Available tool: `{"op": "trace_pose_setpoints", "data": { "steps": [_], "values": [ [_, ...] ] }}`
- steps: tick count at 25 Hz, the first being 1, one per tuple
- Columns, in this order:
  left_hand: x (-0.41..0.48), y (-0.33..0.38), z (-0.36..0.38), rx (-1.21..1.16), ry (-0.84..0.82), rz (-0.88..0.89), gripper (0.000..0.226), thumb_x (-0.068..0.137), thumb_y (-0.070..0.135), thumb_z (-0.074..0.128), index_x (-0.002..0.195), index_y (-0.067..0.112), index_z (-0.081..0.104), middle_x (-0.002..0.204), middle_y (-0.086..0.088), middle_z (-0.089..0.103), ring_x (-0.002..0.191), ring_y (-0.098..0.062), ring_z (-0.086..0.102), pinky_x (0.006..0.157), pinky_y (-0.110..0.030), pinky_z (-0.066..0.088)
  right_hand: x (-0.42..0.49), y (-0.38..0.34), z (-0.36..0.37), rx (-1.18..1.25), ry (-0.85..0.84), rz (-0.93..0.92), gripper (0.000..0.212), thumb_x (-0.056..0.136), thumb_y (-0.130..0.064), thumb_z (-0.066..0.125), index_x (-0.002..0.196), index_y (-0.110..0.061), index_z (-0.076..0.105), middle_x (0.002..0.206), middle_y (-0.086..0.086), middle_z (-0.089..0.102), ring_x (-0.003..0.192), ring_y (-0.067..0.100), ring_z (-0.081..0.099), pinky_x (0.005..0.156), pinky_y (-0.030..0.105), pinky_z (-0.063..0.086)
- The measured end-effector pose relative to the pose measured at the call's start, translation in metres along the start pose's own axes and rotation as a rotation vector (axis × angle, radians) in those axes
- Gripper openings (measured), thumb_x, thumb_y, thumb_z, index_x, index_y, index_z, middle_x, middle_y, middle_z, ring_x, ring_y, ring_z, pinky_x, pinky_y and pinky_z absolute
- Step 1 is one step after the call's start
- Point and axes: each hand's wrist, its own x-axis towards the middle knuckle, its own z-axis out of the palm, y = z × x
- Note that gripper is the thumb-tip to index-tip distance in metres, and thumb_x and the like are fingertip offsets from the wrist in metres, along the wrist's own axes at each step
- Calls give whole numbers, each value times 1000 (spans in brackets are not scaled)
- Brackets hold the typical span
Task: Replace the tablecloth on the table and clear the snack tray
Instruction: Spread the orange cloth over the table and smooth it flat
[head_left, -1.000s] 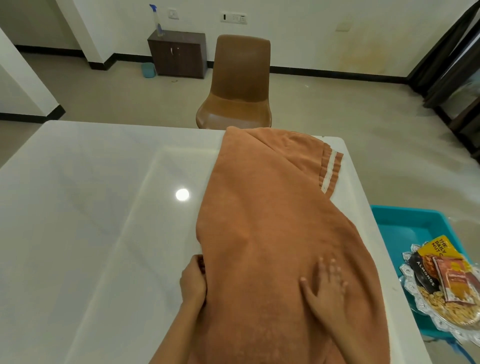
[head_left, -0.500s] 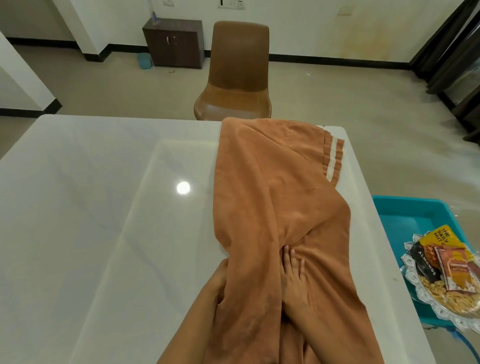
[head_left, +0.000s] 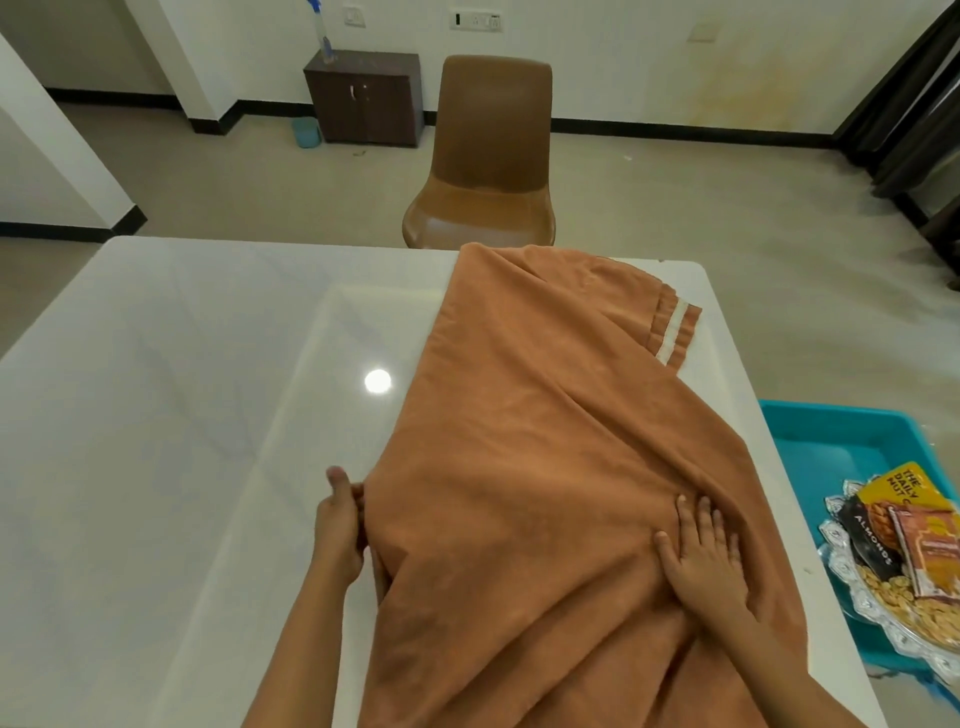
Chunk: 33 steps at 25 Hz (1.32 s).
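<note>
Tablecloth (head_left: 530, 467): orange-brown cloth with a pale stripe near one hem, lying bunched in a long band on the right half of the white counter (head_left: 171, 415). Long axis runs from the near edge of the counter to its far edge, toward the brown chair (head_left: 488, 156); the striped hem points to the far right corner.

Left hand (head_left: 337, 525): at the cloth's left edge, thumb up, fingers (head_left: 357, 493) curled into the fold and gripping it.

Right hand (head_left: 701, 551): laid flat on top of the cloth, right of its middle, fingers (head_left: 701, 514) straight and slightly spread, pressing down, holding nothing.

Snack tray (head_left: 852, 587): silver, scalloped rim, right of the counter and apart from the cloth, carrying packets (head_left: 909, 525) and loose nuts. It rests on a teal bin (head_left: 831, 436).

Beyond the chair: a dark cabinet (head_left: 363, 98) against the wall, with a spray bottle (head_left: 323, 36) on top.
</note>
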Motion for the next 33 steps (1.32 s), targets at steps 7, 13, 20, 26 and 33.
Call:
{"op": "trace_pose_setpoints", "data": {
  "steps": [7,13,20,26,33],
  "values": [
    [-33,-28,65,254,-251,-81,25,97,28,52,114,13,60,104,-6,65,80,-16,60,68,-27,49,-33,-166,3,482,30,-458,72,90,-60,25,151,-33,-1,159,-11,-12,145,6,-16,114,27,-16],
    [-42,-40,93,238,-311,-4,33,94,46,50,89,17,66,92,-4,72,81,-17,67,76,-33,57,-30,-182,27,266,-31,-552,80,83,-75,-5,151,-32,-8,158,-13,-15,143,1,-20,118,41,-11],
    [-16,-20,69,-66,-258,45,56,65,67,69,61,17,43,60,-6,44,62,-22,41,57,-39,40,-2,-114,37,10,7,-411,72,91,-67,15,153,-31,9,160,-7,1,147,12,2,117,29,-6],
    [-8,46,4,-206,281,253,50,80,48,70,61,12,40,58,-3,39,55,-16,34,49,-27,36,27,-72,22,-15,60,-327,82,82,-75,-2,152,-33,-1,160,-5,-4,146,9,-7,117,26,-9],
    [17,39,-30,19,120,-73,60,94,61,31,122,12,54,113,-2,60,99,-22,57,84,-38,50,30,-108,6,98,107,-84,71,92,-40,35,151,-7,13,159,17,9,148,29,2,120,46,-2]
  ]
}}
